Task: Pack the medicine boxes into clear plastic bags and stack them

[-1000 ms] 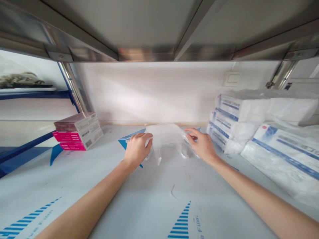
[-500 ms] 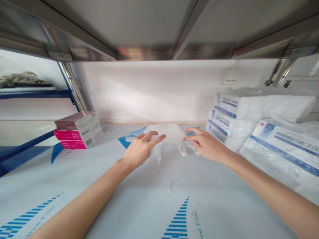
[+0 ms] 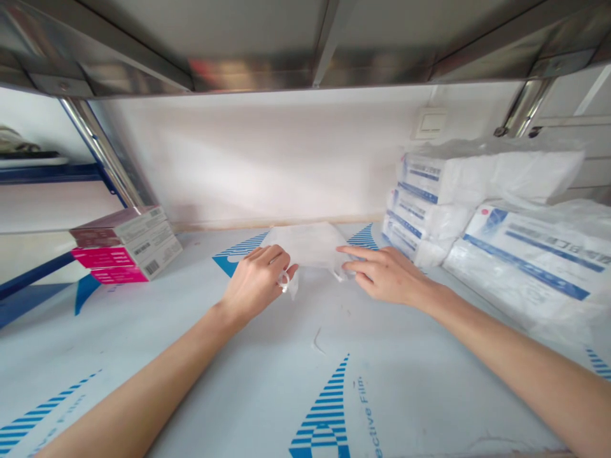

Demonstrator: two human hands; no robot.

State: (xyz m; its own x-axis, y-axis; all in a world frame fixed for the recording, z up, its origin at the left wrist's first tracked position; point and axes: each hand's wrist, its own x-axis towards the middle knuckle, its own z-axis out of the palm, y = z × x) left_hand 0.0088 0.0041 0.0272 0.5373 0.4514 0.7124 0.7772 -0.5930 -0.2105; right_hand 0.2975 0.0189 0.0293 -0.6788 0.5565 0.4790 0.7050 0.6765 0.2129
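Observation:
A flat, thin white plastic bag (image 3: 308, 245) lies near the wall on the film-covered shelf, with loose, crumpled ends toward me. My left hand (image 3: 260, 273) is closed at its front left corner, and a twisted white end sticks out between thumb and fingers. My right hand (image 3: 386, 270) is at the front right corner with its fingers stretched out and apart. Those fingertips are beside or touching another loose white end (image 3: 340, 275); whether they touch it I cannot tell.
Pink-and-white boxes (image 3: 126, 245) are stacked on the left. Clear-wrapped white packs with blue print (image 3: 534, 254) are piled on the right. A metal shelf (image 3: 258, 44) hangs low overhead. Behind is a white wall with a switch (image 3: 431, 123). A thin white scrap (image 3: 317, 341) lies in front.
My left hand has gone from spread fingers to closed on the bag's front left end. The right hand has stayed by the right corner, fingers still apart. The view has shifted slightly.

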